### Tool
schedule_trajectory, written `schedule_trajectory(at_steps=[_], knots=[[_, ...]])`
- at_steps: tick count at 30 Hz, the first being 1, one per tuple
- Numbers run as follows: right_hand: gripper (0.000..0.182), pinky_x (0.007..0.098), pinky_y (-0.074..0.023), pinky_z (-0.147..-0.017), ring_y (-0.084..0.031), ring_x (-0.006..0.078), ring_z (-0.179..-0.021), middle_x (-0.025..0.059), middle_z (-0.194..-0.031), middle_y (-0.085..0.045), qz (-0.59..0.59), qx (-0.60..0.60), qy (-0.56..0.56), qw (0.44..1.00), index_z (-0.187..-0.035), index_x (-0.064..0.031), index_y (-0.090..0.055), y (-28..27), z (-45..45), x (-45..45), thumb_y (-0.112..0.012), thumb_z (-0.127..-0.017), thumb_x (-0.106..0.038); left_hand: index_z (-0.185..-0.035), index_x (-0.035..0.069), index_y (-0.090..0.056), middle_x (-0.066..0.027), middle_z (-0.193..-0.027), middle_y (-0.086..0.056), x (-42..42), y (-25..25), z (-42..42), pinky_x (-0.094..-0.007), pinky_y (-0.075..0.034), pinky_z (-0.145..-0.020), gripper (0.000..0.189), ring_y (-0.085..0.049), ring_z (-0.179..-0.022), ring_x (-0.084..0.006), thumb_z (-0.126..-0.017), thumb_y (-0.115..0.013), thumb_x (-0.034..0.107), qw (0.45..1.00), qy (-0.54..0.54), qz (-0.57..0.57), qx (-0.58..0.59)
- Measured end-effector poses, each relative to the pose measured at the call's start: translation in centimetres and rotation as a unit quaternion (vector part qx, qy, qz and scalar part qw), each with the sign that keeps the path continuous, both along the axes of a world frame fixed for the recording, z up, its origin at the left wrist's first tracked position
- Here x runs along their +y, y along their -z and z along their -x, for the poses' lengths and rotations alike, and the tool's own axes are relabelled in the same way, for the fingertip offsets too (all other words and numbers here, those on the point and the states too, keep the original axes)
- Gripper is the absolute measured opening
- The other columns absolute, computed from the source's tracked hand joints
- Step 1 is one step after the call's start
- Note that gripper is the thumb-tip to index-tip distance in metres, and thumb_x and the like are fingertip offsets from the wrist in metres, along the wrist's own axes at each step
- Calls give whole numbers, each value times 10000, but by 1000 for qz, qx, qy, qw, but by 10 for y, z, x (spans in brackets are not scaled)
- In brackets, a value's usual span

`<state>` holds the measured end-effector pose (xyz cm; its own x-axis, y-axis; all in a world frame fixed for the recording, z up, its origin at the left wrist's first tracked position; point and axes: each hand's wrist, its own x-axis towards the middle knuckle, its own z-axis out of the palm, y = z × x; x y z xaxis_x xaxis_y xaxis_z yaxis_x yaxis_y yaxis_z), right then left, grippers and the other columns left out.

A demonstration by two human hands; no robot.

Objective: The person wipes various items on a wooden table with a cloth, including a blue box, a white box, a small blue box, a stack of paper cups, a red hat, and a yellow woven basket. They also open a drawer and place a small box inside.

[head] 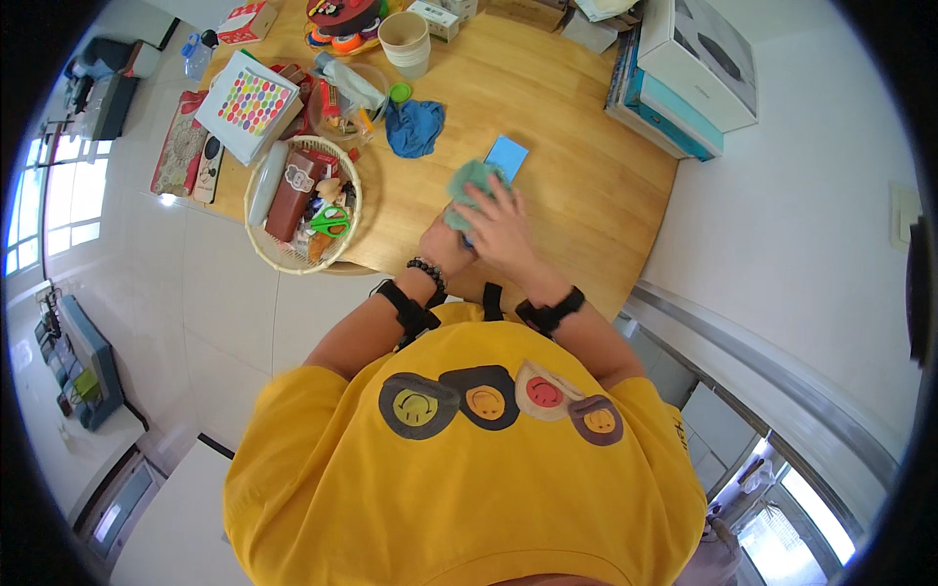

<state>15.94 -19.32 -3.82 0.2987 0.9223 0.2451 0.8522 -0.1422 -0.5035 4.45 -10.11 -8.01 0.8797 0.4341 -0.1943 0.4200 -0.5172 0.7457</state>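
Observation:
My right hand lies with its fingers spread over a fluffy pale-green cloth, gripping it against my left hand. My left hand is beneath the cloth and partly behind the right hand, so its fingers are hidden. A bit of dark blue shows between the two hands; what it is cannot be told. Just beyond the cloth lies a light-blue rectangular card or pad, partly covered by it. Farther left, a crumpled blue cloth rests on the wooden table.
A woven basket at the left table edge holds green-handled scissors and a brown case. Behind it are a clear plastic tub, stacked paper cups and a dotted box. Boxes stand by the right wall.

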Motion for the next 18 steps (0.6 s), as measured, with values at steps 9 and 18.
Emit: schedule_trajectory(at_steps=[9,18], knots=[[354,423,-297,-993,-397,298,-1196,132,-1270,-461,-3,-40,99,994,-1184,-87,-520,36,-61,42,-481,-851,-201,-1305,33,-278,-211,-1231,-414,-4,-13,1,-393,-421,-900,823,-465,-1093,-358,-609,-691,181,995,-77,54,34],[442,377,-400,-904,-497,309,-1087,203,-1195,-501,121,182,345,913,-1208,3,-483,112,-123,-63,-454,-890,-301,-1322,47,-273,-94,-1143,-507,52,-44,12,-320,-413,-881,771,-508,-1033,-193,-668,-678,92,869,-114,465,-126]])
